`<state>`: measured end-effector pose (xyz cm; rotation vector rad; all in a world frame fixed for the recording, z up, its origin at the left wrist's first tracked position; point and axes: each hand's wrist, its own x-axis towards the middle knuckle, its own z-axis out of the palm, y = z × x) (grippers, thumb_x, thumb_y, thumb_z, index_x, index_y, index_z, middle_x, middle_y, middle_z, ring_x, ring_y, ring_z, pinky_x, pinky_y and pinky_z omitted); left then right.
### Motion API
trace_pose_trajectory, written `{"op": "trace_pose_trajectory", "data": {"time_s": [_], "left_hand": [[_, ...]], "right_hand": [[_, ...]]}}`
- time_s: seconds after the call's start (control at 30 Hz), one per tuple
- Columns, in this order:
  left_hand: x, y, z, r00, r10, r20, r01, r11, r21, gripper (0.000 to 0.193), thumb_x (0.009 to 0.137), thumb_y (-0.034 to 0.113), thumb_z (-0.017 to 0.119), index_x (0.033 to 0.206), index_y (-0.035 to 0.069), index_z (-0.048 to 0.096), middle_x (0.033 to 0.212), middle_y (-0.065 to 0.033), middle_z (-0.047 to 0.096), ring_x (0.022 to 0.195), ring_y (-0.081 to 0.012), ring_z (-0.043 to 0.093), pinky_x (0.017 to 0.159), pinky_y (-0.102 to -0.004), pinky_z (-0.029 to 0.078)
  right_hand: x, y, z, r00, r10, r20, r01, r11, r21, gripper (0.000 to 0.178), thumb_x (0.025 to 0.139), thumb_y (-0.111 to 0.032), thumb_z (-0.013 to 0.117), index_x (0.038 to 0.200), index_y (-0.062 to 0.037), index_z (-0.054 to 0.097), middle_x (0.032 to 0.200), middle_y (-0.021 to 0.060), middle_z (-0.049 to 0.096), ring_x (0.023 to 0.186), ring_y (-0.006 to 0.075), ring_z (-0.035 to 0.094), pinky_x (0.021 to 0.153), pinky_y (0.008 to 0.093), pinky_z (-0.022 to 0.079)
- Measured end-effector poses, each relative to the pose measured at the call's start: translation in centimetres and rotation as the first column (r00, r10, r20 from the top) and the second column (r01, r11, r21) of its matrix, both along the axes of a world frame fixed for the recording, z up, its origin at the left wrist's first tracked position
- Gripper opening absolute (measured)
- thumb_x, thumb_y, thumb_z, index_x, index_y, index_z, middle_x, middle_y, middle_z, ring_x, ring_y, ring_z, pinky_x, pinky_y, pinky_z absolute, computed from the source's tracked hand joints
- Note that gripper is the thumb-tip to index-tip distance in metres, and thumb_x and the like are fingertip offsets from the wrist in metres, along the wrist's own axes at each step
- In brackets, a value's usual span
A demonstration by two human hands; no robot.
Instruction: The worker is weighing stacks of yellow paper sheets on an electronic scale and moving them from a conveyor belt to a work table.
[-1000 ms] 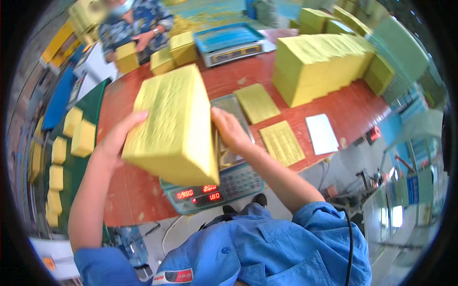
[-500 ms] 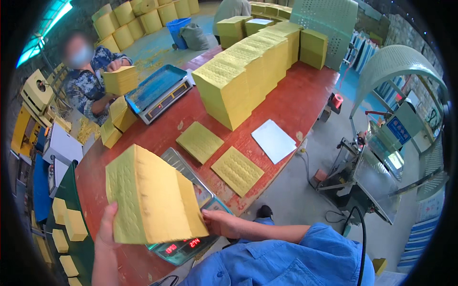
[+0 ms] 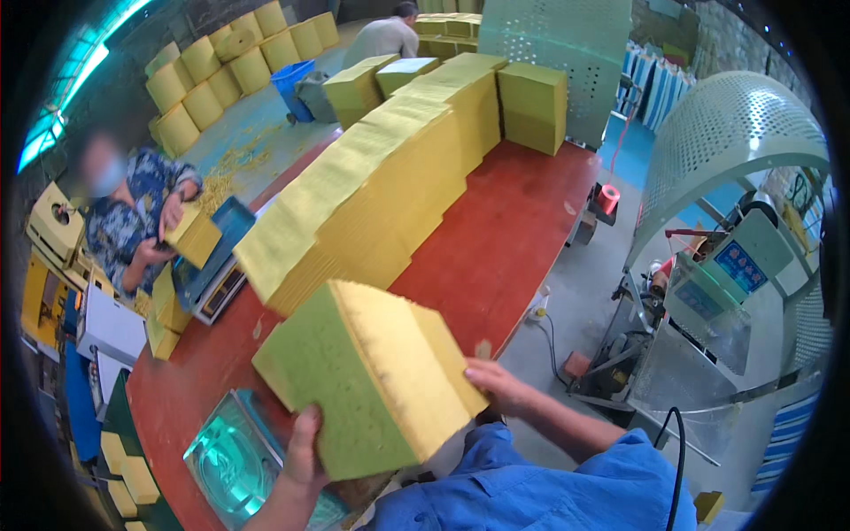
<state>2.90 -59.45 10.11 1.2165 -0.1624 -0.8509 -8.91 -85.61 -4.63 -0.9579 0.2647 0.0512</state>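
Between my hands, above the near part of the red table, is a thick, tilted stack of yellow paper [image 3: 390, 380]. My left hand [image 3: 305, 451] grips its lower left side with the thumb showing on the broad face. At the opposite side, my right hand [image 3: 496, 387] clasps the edge; some fingers are hidden. Left of the stack lies a digital scale [image 3: 232, 456] with a shiny metal pan reflecting green light. Just beyond the held stack stands a long row of yellow paper stacks [image 3: 390, 199], closely packed.
Across the red table [image 3: 522, 212], at left, a co-worker holds a yellow paper stack [image 3: 195, 234] by a blue-tray scale [image 3: 221, 283]. Another person [image 3: 381, 40] is at the back. Right of the table stands a machine with a perforated metal hood [image 3: 708, 133].
My hands have carried the paper stack right and away from the scale, tilting it. The view has shifted; the single yellow pads and white sheet no longer show. The co-worker's stack has tilted.
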Motion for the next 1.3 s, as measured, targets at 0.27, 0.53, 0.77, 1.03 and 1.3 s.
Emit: {"op": "trace_pose_trajectory", "data": {"time_s": [0.27,0.53,0.77,1.03,1.3], "left_hand": [[7.0,-25.8,-5.2,0.984,-0.032,-0.173,0.022,0.998,-0.060,0.065,0.093,0.052,0.049,0.142,0.011,0.040,0.135,-0.0114,0.052,0.122,-0.0286,0.053,0.097,-0.0475,0.047],[11.2,-47.9,-2.9,0.993,-0.119,0.014,0.115,0.978,0.173,0.083,0.086,0.068,0.046,0.143,0.010,0.035,0.134,-0.0176,0.046,0.120,-0.0344,0.050,0.092,-0.0598,0.050],[14.7,-60.2,-3.6,0.995,-0.103,-0.003,0.101,0.972,0.214,0.090,0.084,0.070,0.048,0.149,0.012,0.027,0.149,-0.0182,0.031,0.132,-0.0400,0.039,0.093,-0.0684,0.041],[18.1,-66.6,-3.9,0.998,-0.046,0.032,0.040,0.981,0.189,0.094,0.084,0.066,0.050,0.147,0.006,0.013,0.147,-0.0189,0.032,0.125,-0.0402,0.047,0.092,-0.0720,0.039],[14.6,-60.4,0.4,0.979,-0.188,0.074,0.187,0.982,0.022,0.093,0.084,0.076,0.042,0.155,0.021,0.019,0.157,-0.0093,0.025,0.141,-0.0349,0.027,0.107,-0.0701,0.018]], "right_hand": [[6.3,-25.7,1.0,0.980,0.037,-0.196,-0.068,0.986,-0.151,0.053,0.097,-0.045,0.053,0.125,0.0002,0.060,0.110,0.0093,0.067,0.096,0.0153,0.063,0.079,0.0303,0.052],[9.1,-36.1,0.3,0.592,-0.653,0.472,0.701,0.128,-0.701,0.037,0.097,-0.022,0.053,0.122,0.0056,0.057,0.113,0.0113,0.063,0.103,0.0197,0.060,0.093,0.0339,0.046],[8.0,-34.3,-3.9,0.643,-0.474,0.601,0.608,-0.162,-0.778,0.025,0.084,-0.002,0.061,0.109,-0.0008,0.062,0.112,0.0161,0.062,0.106,0.0334,0.060,0.094,0.0408,0.047],[8.7,-33.9,-3.2,0.666,-0.500,0.554,0.539,-0.191,-0.820,0.023,0.077,0.001,0.065,0.100,-0.0029,0.063,0.105,0.0125,0.066,0.101,0.0322,0.061,0.097,0.0471,0.046],[9.7,-34.3,-5.1,0.712,-0.335,0.617,0.514,-0.349,-0.783,0.026,0.076,-0.001,0.060,0.101,-0.0039,0.065,0.103,0.0135,0.066,0.100,0.0313,0.062,0.094,0.0479,0.044]]}}
